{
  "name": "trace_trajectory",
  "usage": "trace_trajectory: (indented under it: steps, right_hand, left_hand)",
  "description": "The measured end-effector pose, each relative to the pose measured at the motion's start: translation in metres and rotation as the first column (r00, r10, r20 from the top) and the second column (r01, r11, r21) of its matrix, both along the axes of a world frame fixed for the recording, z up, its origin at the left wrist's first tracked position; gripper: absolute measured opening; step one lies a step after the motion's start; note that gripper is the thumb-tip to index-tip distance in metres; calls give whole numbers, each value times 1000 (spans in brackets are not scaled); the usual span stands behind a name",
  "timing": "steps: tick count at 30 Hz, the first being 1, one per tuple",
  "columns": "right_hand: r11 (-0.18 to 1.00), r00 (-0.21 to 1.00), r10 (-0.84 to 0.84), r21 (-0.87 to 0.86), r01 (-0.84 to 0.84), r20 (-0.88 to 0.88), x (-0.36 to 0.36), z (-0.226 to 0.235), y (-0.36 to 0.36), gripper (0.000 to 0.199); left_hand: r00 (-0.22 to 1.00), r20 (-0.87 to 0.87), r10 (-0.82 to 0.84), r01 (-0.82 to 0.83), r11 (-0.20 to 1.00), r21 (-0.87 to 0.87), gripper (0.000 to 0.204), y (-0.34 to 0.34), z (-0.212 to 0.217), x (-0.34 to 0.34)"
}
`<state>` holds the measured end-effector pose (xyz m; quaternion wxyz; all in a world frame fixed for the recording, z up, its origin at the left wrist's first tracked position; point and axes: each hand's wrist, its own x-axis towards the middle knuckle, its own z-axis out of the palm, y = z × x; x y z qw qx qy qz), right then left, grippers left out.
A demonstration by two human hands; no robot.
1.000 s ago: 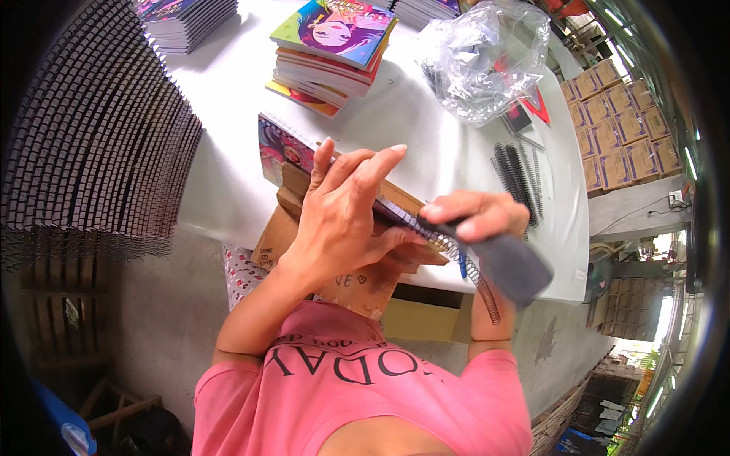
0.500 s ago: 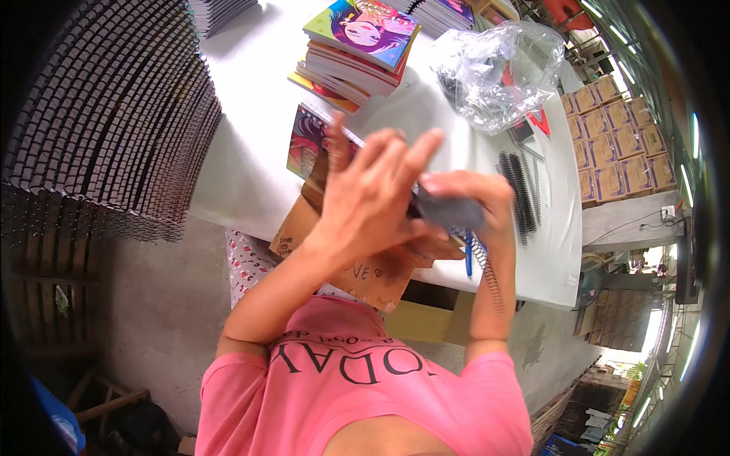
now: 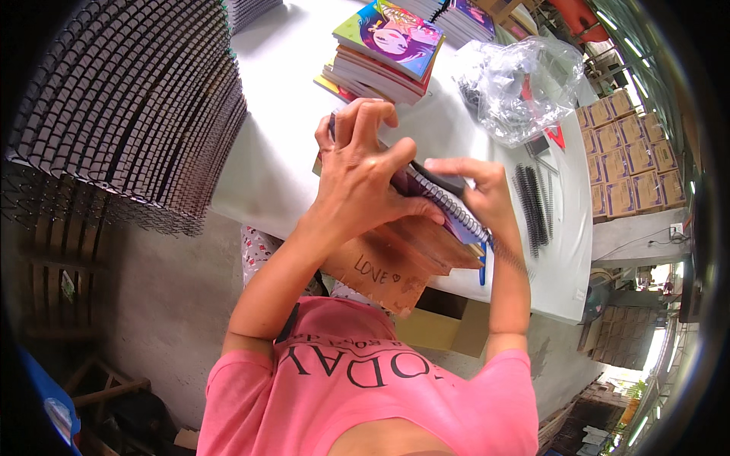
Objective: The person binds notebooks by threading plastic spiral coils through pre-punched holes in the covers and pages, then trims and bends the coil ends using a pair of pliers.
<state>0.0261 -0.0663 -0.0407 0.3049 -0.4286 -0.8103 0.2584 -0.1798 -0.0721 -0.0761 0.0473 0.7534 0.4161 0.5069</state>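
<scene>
Compared with half a second earlier, both hands sit higher over the white tabletop (image 3: 281, 152), and the left hand's fingers have curled down from their raised, spread pose. Left hand (image 3: 363, 176): grip closed over the top of a spiral-bound notebook (image 3: 449, 213), palm down, covering most of its cover. Right hand (image 3: 477, 194): fingers pinched on a dark grey block (image 3: 449, 182) pressed against the notebook's wire spine. Notebook lies tilted at the tabletop's near edge, above a brown cardboard box (image 3: 388, 266). Behind: stack of colourful notebooks (image 3: 384, 49), crumpled clear plastic bag (image 3: 521, 87), loose black binding coils (image 3: 532, 201).
</scene>
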Motion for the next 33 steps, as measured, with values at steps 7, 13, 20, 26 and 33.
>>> trace_trajectory:
  steps: [7, 13, 20, 26, 33]
  right_hand:
    - [995, 994, 96, 5, -96, -46, -5, 3, 16, 22]
    - [972, 978, 206, 119, -203, -16, -24, 14, 9, 35]
    - [982, 979, 187, 13, -187, -83, -33, 12, 22, 30]
    - [924, 946, 323, 220, -314, -7, -43, 26, 23, 36]
    - [953, 966, 258, 163, -257, 15, -56, 13, 43, 38]
  left_hand:
    - [992, 106, -70, 69, 998, 11, 63, 11, -3, -8]
    - [982, 167, -82, 87, 996, -21, 65, 15, -8, -12]
    - [905, 412, -104, 181, 971, -153, 76, 20, -25, -16]
    - [543, 839, 11, 500, 799, -334, 86, 30, -30, -16]
    - [702, 703, -115, 433, 853, -293, 91, 30, -36, -21]
